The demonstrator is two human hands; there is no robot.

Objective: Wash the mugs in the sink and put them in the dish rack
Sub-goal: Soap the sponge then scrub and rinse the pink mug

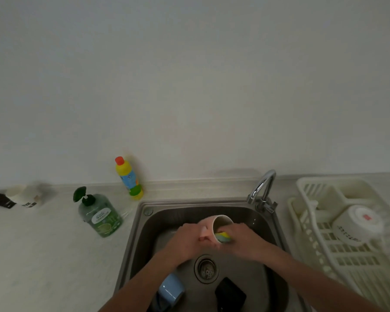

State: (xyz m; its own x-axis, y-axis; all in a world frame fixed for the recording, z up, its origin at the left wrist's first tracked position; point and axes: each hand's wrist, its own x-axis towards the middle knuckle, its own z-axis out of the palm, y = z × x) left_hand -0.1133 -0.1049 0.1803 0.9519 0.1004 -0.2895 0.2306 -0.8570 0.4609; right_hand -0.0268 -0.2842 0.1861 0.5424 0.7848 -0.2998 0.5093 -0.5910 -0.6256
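Pale wall filled the upper part of the view, and below it a speckled light bench (43,255) carried a steel sink (142,235), the landmark for everything else. Over the middle of the sink, the left hand (187,242) gripped a pink mug (214,228) by its handle side, fingers curled round it, the mug tipped on its side with its mouth turned toward the right. The right hand (243,242) pinched a yellow and green sponge (223,237) and pressed it at the mug's rim, partly inside the mouth. Both grips were closed on what they held.

At the near end of the sink lay a blue mug (170,288) on its side, and beside it, past the drain (206,269), a black mug (230,293). At the sink's far right corner stood a chrome tap (262,188), curved over the basin.

Right of the sink sat a cream dish rack (338,260) with a white mug (358,224) resting upside down in it. Left of the sink stood a green pump bottle (100,216), and behind the sink's far left corner, against the wall, a yellow bottle with a red cap (128,179). Farther left of the sink lay some small white and dark items (20,199), too blurred to name.
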